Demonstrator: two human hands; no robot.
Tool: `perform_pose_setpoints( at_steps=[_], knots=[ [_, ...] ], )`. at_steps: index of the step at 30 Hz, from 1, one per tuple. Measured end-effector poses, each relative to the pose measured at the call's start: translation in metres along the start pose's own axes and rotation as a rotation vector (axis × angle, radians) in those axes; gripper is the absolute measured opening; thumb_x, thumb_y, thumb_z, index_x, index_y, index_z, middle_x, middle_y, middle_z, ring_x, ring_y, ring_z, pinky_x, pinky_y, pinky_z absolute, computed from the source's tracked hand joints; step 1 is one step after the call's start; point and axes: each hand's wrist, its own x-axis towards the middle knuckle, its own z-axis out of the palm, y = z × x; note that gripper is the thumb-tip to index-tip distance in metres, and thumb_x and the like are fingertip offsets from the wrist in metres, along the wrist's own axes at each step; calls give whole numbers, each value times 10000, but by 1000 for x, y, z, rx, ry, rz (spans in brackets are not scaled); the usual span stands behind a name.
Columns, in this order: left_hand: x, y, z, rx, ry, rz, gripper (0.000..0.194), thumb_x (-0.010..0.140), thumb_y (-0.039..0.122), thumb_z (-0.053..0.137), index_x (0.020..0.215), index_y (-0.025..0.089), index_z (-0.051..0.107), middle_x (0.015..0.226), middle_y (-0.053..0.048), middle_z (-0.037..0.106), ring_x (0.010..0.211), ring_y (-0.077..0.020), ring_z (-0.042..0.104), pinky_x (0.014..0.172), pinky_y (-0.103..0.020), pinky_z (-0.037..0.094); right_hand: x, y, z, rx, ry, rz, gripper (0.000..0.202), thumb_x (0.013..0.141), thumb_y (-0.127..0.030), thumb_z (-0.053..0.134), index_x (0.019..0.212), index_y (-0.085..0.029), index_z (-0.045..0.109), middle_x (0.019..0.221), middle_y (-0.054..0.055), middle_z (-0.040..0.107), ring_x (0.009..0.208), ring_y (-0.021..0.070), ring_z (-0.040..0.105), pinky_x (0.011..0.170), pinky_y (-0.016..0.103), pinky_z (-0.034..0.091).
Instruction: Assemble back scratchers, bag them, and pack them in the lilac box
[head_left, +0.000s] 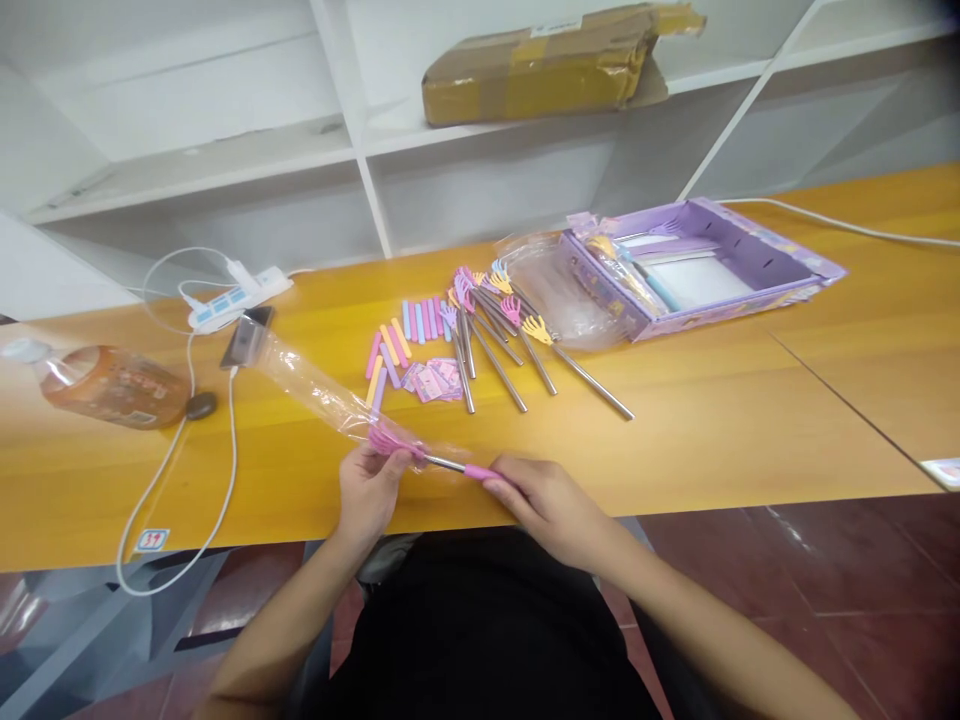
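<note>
A pink hand-shaped back scratcher with a metal rod and pink handle lies across both hands near the table's front edge. My left hand pinches its pink head, which is inside the mouth of a long clear plastic sleeve. My right hand is closed round the pink handle. Beyond them lie several scratchers with metal rods and colored heads, without handles. Left of these are several pink, blue, orange and purple handle tubes and a small pile of pink cards.
A purple box holding wrapped scratchers stands at the back right, with clear bags beside it. At left are an orange bottle, a phone, a power strip and white cables. A taped carton sits on the shelf.
</note>
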Motion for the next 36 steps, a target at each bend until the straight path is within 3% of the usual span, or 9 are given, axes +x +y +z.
perform_pose_setpoints(
  at_steps=[5,11,15,20,25,31,36],
  knots=[
    [-3,-11,-10,93,-84,-120,336,785,456,1002,891,170,861,908,-93,845,826,-255,802,802,-372,674,3,-2,9,89,-43,23,408,1191,-510,455,983,-222,655,840,19,676,736,184,615,695,303,425],
    [4,-7,-3,-38,153,-54,364,788,470,1006,883,170,823,873,-42,817,778,-156,748,750,-261,644,4,5,4,312,-17,28,305,1180,-481,492,1248,-235,660,979,30,695,846,185,625,783,310,505],
    [9,1,2,-140,166,-49,336,821,437,992,876,164,805,897,-31,793,739,-105,701,706,-213,612,1,6,1,598,-39,54,315,1175,-482,511,1348,-243,623,953,13,659,784,158,595,718,285,531],
    [10,4,-1,-128,177,-56,329,842,444,975,895,165,807,870,-29,776,711,-106,689,656,-210,593,1,6,-5,761,-140,20,360,1151,-468,592,1407,-225,664,1093,64,748,817,146,654,796,322,583],
    [7,5,1,-57,32,-159,386,795,484,996,842,148,812,785,-47,769,649,-135,680,618,-252,596,2,13,-2,821,-155,46,340,1094,-467,706,1306,-202,721,991,56,808,815,153,698,772,309,583],
    [3,4,-1,69,-176,-210,401,848,527,944,835,143,829,806,-97,807,667,-173,703,654,-287,604,5,15,7,681,-14,88,403,878,-551,932,928,-201,742,855,23,779,768,170,720,719,294,572],
    [1,6,1,249,-343,-279,439,865,592,901,816,159,849,819,-119,830,680,-219,750,629,-311,627,5,14,13,396,136,-66,391,944,-590,858,909,-220,736,787,5,720,651,145,614,610,272,502]
  ],
)
